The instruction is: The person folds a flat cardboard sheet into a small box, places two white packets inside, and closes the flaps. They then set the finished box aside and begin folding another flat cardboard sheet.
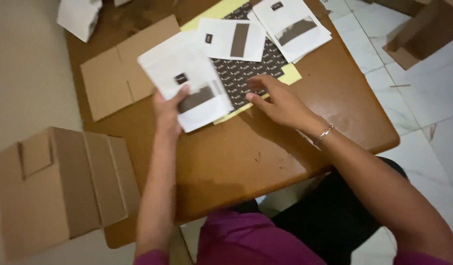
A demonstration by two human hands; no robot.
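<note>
Nearest the camera, a magenta garment [246, 240] and dark trousers [329, 216] fill the lower edge, with both bare forearms reaching up over the rim of a brown wooden table [246, 162]. At the lower left, off the table's edge, an open brown cardboard box [59, 186] stands with its flaps raised, well apart from both hands.

The left hand [167, 113] grips a white packet [187, 78] with a dark panel, thumb laid on top of its near edge and the fingers tucked under; the packet is tilted and its far part overlaps the sheets behind it. The right hand [278, 100], a thin bracelet [323, 134] at its wrist, lies flat and spread with fingertips pressing on a black patterned sheet [241, 73], holding nothing. That black sheet rests on a yellow sheet [290, 74] whose edges show around it.

Left of the held packet, a flattened cardboard blank [113, 68] lies on the table, partly covered by the packet's corner. Farther back, a second white packet [231, 39] lies across the black sheet, and beyond it a stack of similar white packets [290, 22] covers the sheet's far right corner, so only the middle of the pattern is exposed. At the far left corner a white bag [79, 17] sits at the table's edge. To the right, on the white tiled floor [423, 93], another brown carton [418, 34] lies near the table.
</note>
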